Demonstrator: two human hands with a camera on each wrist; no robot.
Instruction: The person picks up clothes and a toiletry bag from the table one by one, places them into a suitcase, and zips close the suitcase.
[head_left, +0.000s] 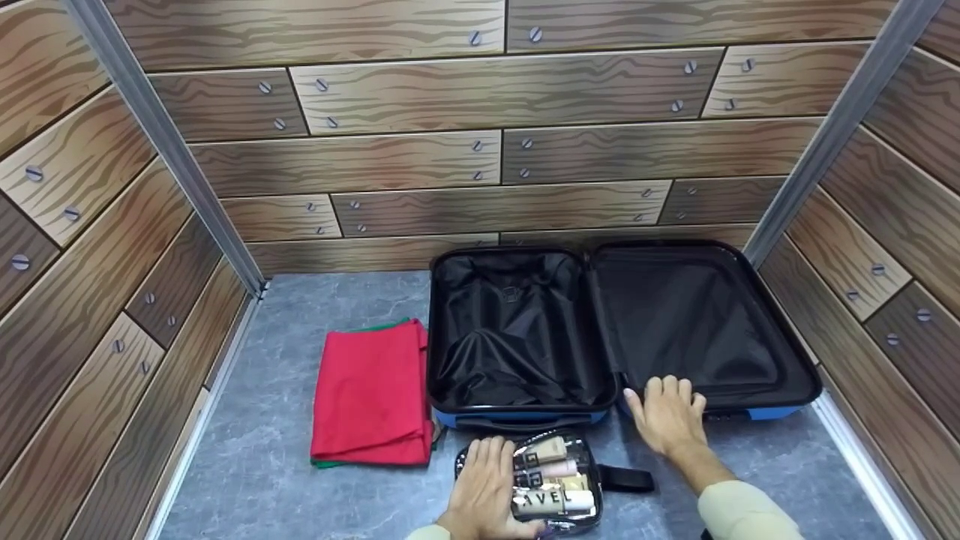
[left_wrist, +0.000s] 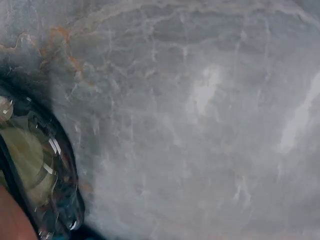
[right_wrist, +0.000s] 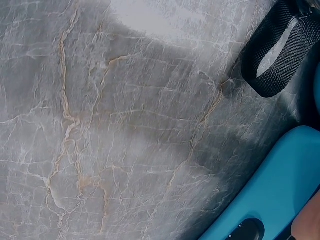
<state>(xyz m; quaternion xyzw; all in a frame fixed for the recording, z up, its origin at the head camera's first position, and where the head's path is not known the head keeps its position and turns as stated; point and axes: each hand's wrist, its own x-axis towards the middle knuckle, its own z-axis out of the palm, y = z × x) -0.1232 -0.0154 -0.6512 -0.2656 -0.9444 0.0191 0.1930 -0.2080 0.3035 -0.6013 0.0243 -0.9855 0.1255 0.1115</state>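
In the head view my left hand (head_left: 484, 487) rests on the left part of a clear toiletry pouch (head_left: 592, 514) with a black edge, its thumb by the near edge. Small bottles and tubes show through the plastic. The left wrist view catches the pouch's rounded corner (left_wrist: 67, 165) at its left side. An open suitcase (head_left: 521, 409), blue outside with black lining, lies behind the pouch. My right hand (head_left: 667, 424) grips the near rim of its right half, fingers over the edge and thumb outside. The blue shell (right_wrist: 280, 185) fills the right wrist view's lower right corner.
A folded red cloth (head_left: 371, 397) with green edging lies left of the suitcase. The pouch's black strap (head_left: 628, 478) points right, and its loop appears in the right wrist view. Wood-patterned walls (head_left: 397, 157) enclose the grey marbled surface (head_left: 247, 442) on three sides.
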